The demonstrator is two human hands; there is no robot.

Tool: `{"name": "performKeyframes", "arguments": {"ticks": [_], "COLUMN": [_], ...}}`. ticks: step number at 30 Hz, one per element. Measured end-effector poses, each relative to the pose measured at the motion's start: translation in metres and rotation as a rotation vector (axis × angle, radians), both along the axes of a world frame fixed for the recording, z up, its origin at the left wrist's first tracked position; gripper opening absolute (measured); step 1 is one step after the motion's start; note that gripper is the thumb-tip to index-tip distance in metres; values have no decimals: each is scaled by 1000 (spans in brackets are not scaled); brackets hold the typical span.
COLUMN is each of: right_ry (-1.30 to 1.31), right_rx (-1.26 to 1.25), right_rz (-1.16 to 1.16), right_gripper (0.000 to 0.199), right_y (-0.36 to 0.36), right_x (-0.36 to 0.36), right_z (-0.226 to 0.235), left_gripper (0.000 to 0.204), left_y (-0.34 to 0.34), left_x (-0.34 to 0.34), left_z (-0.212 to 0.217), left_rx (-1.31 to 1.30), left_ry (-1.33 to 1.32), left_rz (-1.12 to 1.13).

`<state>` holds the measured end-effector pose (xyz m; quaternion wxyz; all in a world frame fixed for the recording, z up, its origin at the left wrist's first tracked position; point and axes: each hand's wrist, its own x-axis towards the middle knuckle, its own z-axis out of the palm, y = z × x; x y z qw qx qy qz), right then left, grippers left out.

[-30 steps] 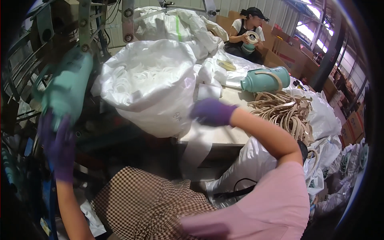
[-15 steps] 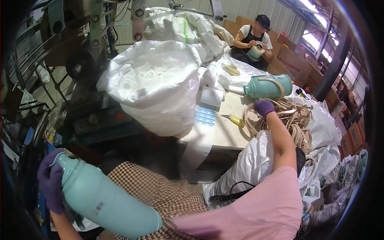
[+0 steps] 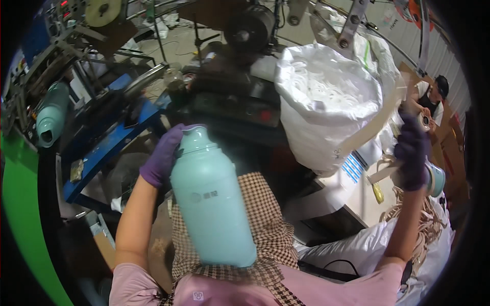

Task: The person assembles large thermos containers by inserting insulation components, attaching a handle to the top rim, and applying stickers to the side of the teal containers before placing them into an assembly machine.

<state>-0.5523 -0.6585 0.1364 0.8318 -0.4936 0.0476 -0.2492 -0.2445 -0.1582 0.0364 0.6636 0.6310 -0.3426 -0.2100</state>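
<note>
- The left hand [image 3: 162, 157], in a purple glove, is wrapped around the neck of a pale teal, smooth-walled insulated bottle [image 3: 212, 204], fingers closed on it just below its narrow open top.
- The bottle stands nearly upright in that grip, its rounded base hanging low over a brown-and-white checked cloth [image 3: 265, 224] on the person's lap.
- The right hand [image 3: 412, 153], also purple-gloved, is raised well to the right of the bottle and pinches a flat cream-coloured strap [image 3: 375, 127]; the fingers are clamped on it.
- From that grip the strap runs up and to the left, across the front of a large white woven sack [image 3: 316, 107] filled with white loops.
- Just behind the right hand sits a second teal bottle [image 3: 436, 178], mostly hidden by the glove.
- Below the right forearm lies a heap of tan cord loops [image 3: 434, 229].
- Far to the left of the left hand, another teal bottle [image 3: 51, 122] rests on a blue metal machine frame [image 3: 107, 137].
</note>
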Motion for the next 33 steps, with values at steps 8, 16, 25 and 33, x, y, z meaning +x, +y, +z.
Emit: {"name": "performKeyframes", "arguments": {"ticks": [8,16,25,33], "right_ry": [7,96,-178,-326], "right_rx": [315,416,-363,-474], "right_rz": [608,700,344,282], "right_gripper": [40,38,58,74], "right_y": [296,310,284,270], "right_x": [216,238,228,219], "right_z": [-100,-97,-122,-144], "left_gripper": [116,78,46,19], "left_y": [11,26,9,26], "left_x": [-28,-23,-11,-9], "left_z": [4,-15,-44,-31], "left_rx": [-442,-312,-737,-465], "left_ry": [335,13,179,-381], "left_rz": [-113,132,-40,-206]}}
